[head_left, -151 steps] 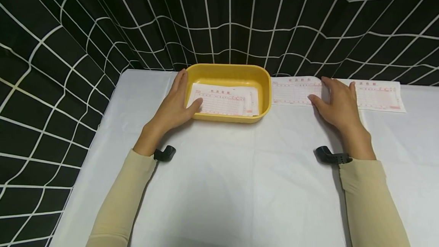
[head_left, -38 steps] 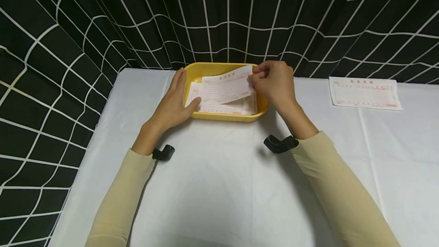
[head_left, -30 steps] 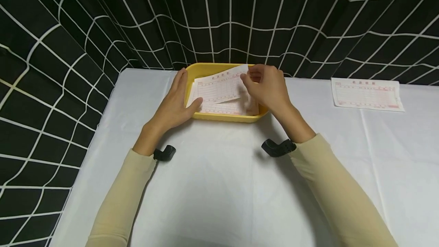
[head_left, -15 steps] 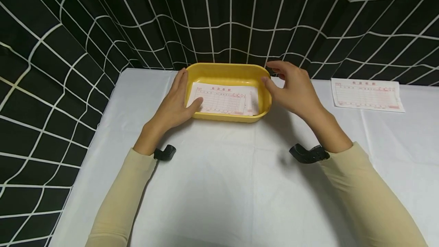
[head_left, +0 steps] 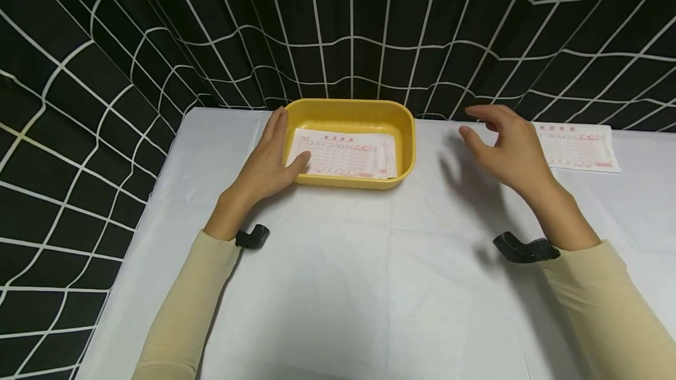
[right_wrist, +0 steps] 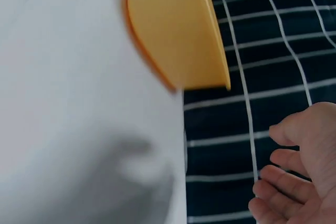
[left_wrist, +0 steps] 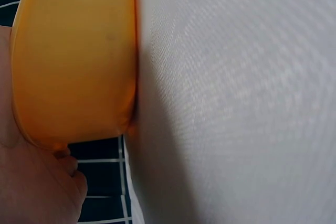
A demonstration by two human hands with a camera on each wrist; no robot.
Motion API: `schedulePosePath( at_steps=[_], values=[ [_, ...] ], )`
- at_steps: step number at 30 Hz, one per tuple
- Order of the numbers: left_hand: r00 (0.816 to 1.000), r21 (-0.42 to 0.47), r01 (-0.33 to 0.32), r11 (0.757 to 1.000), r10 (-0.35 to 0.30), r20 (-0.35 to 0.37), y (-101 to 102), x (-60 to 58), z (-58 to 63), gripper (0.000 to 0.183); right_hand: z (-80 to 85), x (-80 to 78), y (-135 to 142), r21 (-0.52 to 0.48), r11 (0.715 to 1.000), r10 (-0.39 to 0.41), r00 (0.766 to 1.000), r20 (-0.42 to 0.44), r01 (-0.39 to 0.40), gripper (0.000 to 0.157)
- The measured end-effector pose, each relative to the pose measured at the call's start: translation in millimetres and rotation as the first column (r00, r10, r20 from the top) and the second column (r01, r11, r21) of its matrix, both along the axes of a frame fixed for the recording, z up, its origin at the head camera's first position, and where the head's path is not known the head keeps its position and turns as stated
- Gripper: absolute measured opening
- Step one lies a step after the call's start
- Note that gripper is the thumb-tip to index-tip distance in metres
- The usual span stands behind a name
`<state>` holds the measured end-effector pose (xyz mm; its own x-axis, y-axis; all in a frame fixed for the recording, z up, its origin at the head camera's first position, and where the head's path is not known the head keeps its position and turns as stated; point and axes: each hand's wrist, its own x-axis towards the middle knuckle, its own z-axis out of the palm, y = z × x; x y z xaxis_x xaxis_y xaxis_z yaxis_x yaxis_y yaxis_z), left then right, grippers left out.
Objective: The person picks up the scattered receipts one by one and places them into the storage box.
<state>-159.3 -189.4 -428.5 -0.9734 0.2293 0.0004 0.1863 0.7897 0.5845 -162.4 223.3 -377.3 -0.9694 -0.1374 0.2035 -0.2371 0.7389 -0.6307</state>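
Note:
Around the left end of a yellow plastic basin [head_left: 351, 109], my left hand [head_left: 266, 160] holds its edge, with the thumb over the front rim and the fingers along the outer wall. Several white receipt slips [head_left: 343, 154] printed in red lie overlapped inside. My right hand [head_left: 514, 148] hovers over the table, thumb and fingers apart and holding nothing. Behind it lies another receipt slip [head_left: 580, 146], its left part hidden by the hand. In the left wrist view the basin's outer wall [left_wrist: 73, 56] touches my hand. The right wrist view has the basin's right end [right_wrist: 176, 30] apart from my fingers.
A white cloth covers the table [head_left: 338, 274]. A black curtain [head_left: 338, 28] with white grid lines hangs along the back edge and the left side. Black wrist straps with cameras [head_left: 252, 236] stick out below both hands.
My right hand has taken a receipt slip from the right, laid it on the slips in the basin, let go and moved back right toward the other slip. The left hand has stayed.

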Motion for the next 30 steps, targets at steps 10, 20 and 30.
schedulePosePath(
  at_steps=[10,20,30],
  values=[
    [1.0,0.004,-0.012,1.0,0.012,0.003,-4,1.2,-0.8,0.098,-14.3,4.5,43,0.027,0.996,-0.089,0.996,-0.014,0.089,0.043],
    [1.0,-0.007,-0.013,1.0,0.013,-0.001,-4,1.1,-1.2,0.097,-20.3,-2.3,96,0.095,0.981,-0.178,0.98,0.085,0.169,0.051],
    [1.0,-0.002,-0.007,1.0,0.007,0.001,-1,0.1,-1.9,0.097,-35.7,-5.1,149,0.25,0.928,-0.323,0.931,0.168,0.277,0.055]
  ],
)
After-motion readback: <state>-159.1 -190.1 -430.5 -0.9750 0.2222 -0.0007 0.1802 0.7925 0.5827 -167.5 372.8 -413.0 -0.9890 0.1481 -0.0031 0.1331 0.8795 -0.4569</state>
